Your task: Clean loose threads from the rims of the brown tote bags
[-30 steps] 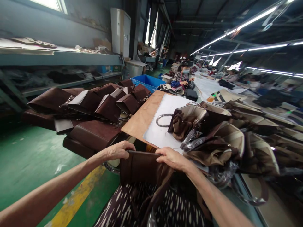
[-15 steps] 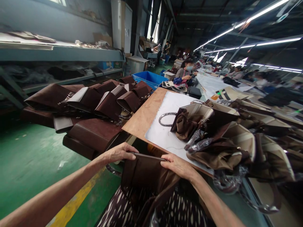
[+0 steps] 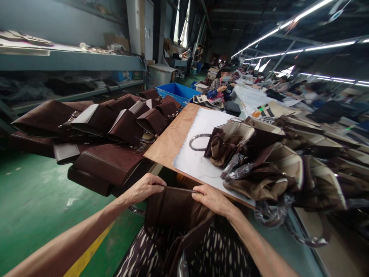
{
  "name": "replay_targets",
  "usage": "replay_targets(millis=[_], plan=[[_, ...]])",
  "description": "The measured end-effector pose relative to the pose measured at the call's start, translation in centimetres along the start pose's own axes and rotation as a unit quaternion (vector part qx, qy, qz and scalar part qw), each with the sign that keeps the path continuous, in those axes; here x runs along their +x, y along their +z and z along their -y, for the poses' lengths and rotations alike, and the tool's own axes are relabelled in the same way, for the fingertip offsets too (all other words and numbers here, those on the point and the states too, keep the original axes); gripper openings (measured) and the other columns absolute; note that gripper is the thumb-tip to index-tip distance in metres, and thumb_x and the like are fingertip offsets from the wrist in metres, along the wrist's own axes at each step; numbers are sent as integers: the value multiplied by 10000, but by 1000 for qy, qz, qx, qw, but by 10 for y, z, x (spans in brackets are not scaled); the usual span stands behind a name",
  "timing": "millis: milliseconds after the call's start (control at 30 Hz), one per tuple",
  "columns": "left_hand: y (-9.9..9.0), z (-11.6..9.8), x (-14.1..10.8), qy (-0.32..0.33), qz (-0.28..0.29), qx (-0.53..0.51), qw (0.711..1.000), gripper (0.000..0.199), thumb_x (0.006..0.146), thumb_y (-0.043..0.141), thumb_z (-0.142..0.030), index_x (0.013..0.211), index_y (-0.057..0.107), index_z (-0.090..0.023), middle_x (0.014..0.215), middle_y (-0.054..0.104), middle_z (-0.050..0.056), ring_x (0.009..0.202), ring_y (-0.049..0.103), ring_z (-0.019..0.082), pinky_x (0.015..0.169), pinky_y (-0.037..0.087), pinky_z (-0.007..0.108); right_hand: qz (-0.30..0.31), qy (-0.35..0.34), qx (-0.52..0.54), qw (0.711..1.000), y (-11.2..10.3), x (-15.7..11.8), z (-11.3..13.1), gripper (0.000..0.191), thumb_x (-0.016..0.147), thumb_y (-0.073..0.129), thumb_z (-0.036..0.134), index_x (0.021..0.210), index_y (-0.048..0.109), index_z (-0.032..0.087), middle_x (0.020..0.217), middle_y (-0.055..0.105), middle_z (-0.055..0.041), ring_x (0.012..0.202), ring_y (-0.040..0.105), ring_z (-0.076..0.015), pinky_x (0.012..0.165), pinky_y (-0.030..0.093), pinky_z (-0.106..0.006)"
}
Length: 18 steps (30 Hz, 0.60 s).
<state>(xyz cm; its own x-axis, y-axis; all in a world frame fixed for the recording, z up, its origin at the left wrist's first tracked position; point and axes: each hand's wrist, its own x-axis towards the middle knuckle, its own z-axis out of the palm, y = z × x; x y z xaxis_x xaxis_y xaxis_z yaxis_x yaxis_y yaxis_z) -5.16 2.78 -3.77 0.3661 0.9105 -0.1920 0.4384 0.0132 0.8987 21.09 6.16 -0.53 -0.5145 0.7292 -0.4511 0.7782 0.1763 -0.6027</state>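
A dark brown handbag [image 3: 170, 211] rests over my lap, its top edge pulled straight between my hands. My left hand [image 3: 148, 187] pinches the left end of that edge, thumb along the top. At the right end, my right hand [image 3: 211, 199] grips the same edge between thumb and fingers. A plastic-wrapped handle [image 3: 136, 210] shows beside the bag, below my left hand. The lower part of the bag falls into folds over my patterned clothing [image 3: 138, 252] and is partly hidden.
Ahead stands a wooden board [image 3: 164, 148] with a white sheet [image 3: 190, 154]. Several brown bags with pale linings [image 3: 276, 169] crowd the right side. Finished-looking dark bags [image 3: 106, 165] are piled at left. A blue bin [image 3: 175, 92] and a seated person [image 3: 220, 86] are farther back.
The view has shifted slightly, so the surroundings sit a little further left and higher. Both hands keep their hold on the handbag's edge.
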Motion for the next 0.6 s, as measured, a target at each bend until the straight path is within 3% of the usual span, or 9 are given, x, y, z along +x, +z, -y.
replay_targets(millis=[167,400,500,600], plan=[[2,-4,4,32,-24,74,996,240,747,471,-308,786,652,-155,718,575,-4,699,498,134,639,340,207,-1,-7,9,1000,1,-3,2,224,768,439,335,618,415,170,529,343,56,525,326,-76,493,200,-236],[5,-5,20,-63,19,9,998,237,664,562,-334,730,644,-121,533,438,-29,505,346,87,477,224,202,1,-21,33,999,3,-4,-3,217,762,447,333,626,459,165,539,367,45,540,357,-87,501,227,-232],[5,-11,24,-62,51,18,997,243,682,535,-330,740,654,-126,545,458,-18,514,368,98,478,224,204,2,-24,35,999,2,-3,-3,215,757,450,329,623,463,162,539,375,44,534,354,-86,499,227,-232],[6,-18,26,-31,30,108,993,207,691,527,-308,714,664,-155,605,519,0,600,447,130,536,273,207,1,-18,32,999,1,-3,-1,211,750,453,323,614,459,162,530,370,45,524,350,-85,492,219,-233]])
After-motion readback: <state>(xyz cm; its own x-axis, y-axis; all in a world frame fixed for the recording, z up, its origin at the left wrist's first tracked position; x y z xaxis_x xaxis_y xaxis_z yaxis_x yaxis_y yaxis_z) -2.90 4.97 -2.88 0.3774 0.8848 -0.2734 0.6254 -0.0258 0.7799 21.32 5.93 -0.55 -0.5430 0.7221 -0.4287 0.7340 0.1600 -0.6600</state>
